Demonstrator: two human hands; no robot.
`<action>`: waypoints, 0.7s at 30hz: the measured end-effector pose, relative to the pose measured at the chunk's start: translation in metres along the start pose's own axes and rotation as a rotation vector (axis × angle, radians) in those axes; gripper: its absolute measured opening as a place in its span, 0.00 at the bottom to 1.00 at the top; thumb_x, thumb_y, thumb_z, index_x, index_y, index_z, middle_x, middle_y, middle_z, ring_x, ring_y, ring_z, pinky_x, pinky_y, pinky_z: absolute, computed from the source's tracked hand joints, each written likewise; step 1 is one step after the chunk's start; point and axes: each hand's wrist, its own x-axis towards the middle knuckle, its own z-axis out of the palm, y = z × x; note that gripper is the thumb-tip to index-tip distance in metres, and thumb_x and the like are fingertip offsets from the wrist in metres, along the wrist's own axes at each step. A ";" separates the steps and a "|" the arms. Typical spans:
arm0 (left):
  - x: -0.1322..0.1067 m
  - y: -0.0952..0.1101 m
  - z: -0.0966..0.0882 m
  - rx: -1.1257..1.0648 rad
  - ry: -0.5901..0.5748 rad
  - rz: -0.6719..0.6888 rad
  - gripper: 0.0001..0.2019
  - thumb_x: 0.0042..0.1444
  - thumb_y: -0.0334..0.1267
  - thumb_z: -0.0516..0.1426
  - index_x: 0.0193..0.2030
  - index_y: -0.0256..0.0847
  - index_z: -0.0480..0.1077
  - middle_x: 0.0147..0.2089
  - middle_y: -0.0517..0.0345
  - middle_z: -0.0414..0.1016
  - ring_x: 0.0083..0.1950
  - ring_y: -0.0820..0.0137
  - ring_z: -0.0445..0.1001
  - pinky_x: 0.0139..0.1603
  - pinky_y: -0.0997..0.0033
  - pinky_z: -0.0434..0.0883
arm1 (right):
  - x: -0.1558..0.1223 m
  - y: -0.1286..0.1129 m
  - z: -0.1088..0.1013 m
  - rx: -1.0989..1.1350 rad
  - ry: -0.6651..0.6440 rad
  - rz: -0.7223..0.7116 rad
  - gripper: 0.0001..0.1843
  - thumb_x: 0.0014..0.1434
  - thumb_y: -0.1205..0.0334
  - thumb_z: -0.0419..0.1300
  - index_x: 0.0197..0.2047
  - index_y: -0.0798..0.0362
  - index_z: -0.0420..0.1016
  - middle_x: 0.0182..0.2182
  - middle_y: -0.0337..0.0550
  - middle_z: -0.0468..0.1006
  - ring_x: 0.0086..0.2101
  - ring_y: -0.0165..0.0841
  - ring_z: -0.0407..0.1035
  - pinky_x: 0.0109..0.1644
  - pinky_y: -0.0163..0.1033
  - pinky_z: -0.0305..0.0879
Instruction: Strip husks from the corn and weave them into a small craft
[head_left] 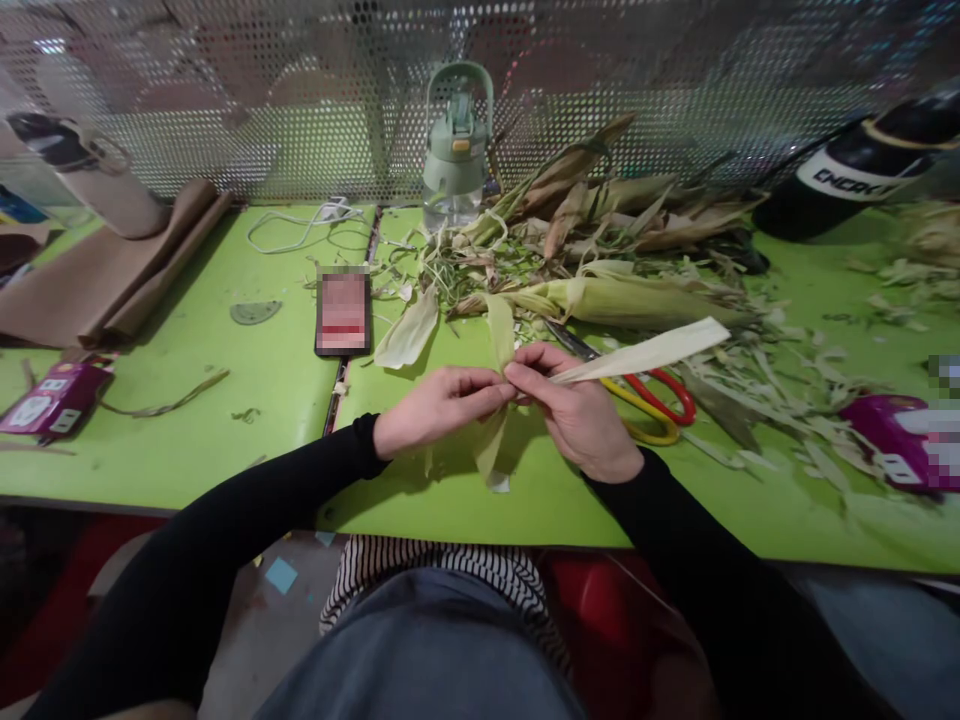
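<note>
Pale strips of corn husk meet between my two hands over the front of the green table. My left hand is closed, its thumb and fingers pinching the husk where the strips cross. From the other side, my right hand pinches the same spot. One long whitish husk strip sticks out to the right, past that hand. Another strip hangs below the fingers. Behind my right hand lie scissors with red and yellow handles, partly covered by the hand and strip. The crossing point itself is mostly hidden by my fingertips.
A heap of husks and shreds spreads behind and right. A green bottle stands at the back beside a perforated screen. A phone lies left of a loose husk piece. Black bottle and purple object are at right.
</note>
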 end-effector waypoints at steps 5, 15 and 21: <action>-0.001 -0.001 0.005 -0.051 -0.064 -0.050 0.17 0.64 0.45 0.53 0.27 0.37 0.65 0.24 0.67 0.59 0.24 0.79 0.53 0.27 0.74 0.52 | -0.005 0.000 0.006 0.075 0.013 0.056 0.13 0.50 0.56 0.73 0.32 0.51 0.74 0.25 0.31 0.68 0.23 0.23 0.59 0.24 0.32 0.56; 0.001 0.000 0.005 -0.269 0.023 -0.117 0.12 0.63 0.36 0.49 0.34 0.35 0.72 0.33 0.57 0.77 0.27 0.78 0.67 0.28 0.77 0.65 | 0.001 -0.007 -0.005 -0.062 -0.070 0.071 0.21 0.57 0.41 0.67 0.41 0.50 0.77 0.27 0.35 0.71 0.25 0.27 0.65 0.29 0.35 0.63; 0.002 -0.001 0.003 -0.436 0.065 -0.170 0.10 0.63 0.34 0.53 0.35 0.33 0.74 0.37 0.52 0.80 0.31 0.78 0.74 0.33 0.78 0.71 | 0.000 -0.003 -0.009 -0.169 -0.036 -0.026 0.12 0.58 0.49 0.68 0.34 0.49 0.78 0.30 0.36 0.74 0.31 0.29 0.68 0.38 0.36 0.67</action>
